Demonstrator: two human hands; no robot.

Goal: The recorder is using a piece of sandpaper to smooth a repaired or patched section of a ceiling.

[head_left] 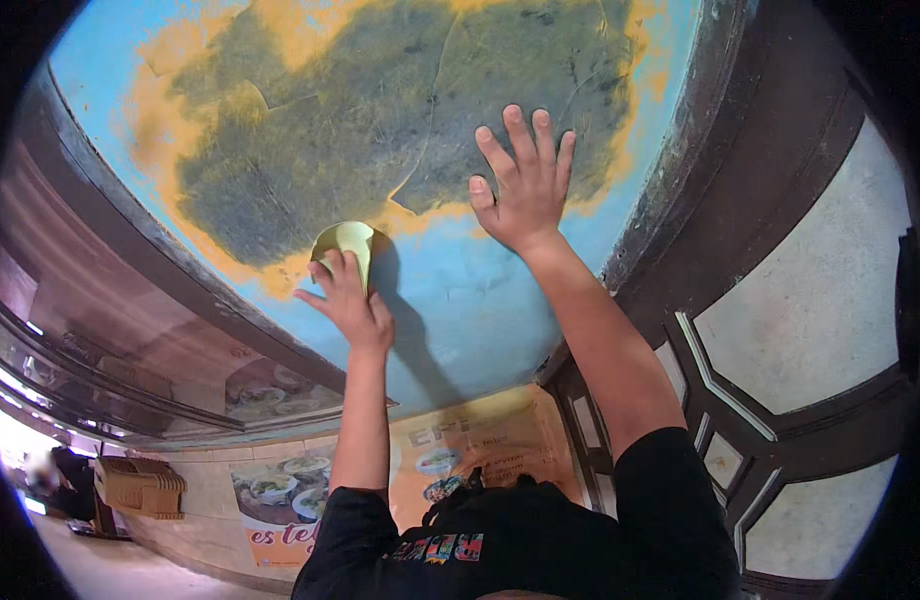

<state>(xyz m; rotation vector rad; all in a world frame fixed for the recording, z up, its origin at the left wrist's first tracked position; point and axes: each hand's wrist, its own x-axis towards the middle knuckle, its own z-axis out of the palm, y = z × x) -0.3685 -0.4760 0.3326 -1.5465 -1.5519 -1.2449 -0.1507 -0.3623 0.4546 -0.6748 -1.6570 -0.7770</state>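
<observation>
In front of me is a light-blue painted surface [470, 330] with a large worn grey patch [350, 120], ringed by orange-yellow where the paint is gone. My left hand [352, 312] holds a curled yellow-green sheet [352, 236] that looks like sandpaper. Its fingers lie over the sheet, at the patch's lower edge, and the palm side is hidden. A long shadow falls on the blue paint to the right of it. My right hand [530, 190] is open, fingers spread, against the lower right part of the patch, and holds nothing.
A dark frame edge [145, 215] bounds the blue surface on the left, beside glossy brown panelling. At right stands dark woodwork with pale panels [810, 290]. Food posters [280, 500] hang low behind, and stacked brown stools or crates [140, 487] stand lower left.
</observation>
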